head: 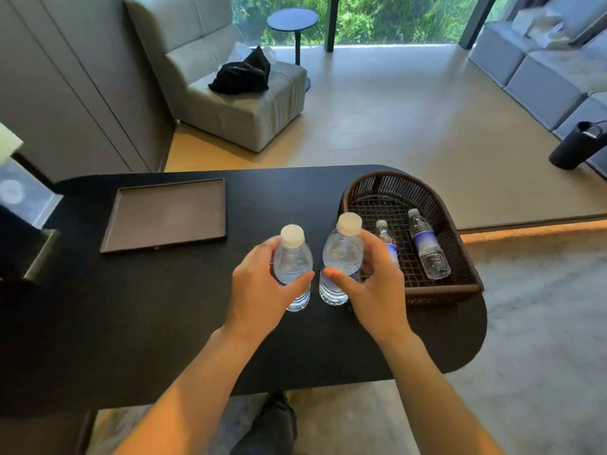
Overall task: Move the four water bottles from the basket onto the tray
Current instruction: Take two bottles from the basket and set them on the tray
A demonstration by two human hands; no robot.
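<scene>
The left hand (262, 284) and right hand (371, 284) each wrap their fingers around an upright clear plastic water bottle with a white cap (293, 267) (341, 257). Two more lie in the brown woven basket (460, 244) on the right. The flat brown tray (166, 215) sits far left.

Clear, white-capped bottles (292, 267), brown woven basket (443, 205), brown tray (164, 218), black table (164, 323).

Black counter (184, 310), rounded at its right end, is spanning the foreground. Grey armchair (230, 103) is standing beyond it, with a dark bundle of cloth (241, 73) lying on the seat. Small round side table (292, 19) is standing by the window. Grey sofa (542, 70) is sitting at right; dark cylindrical bin (578, 146) is standing near it.
</scene>
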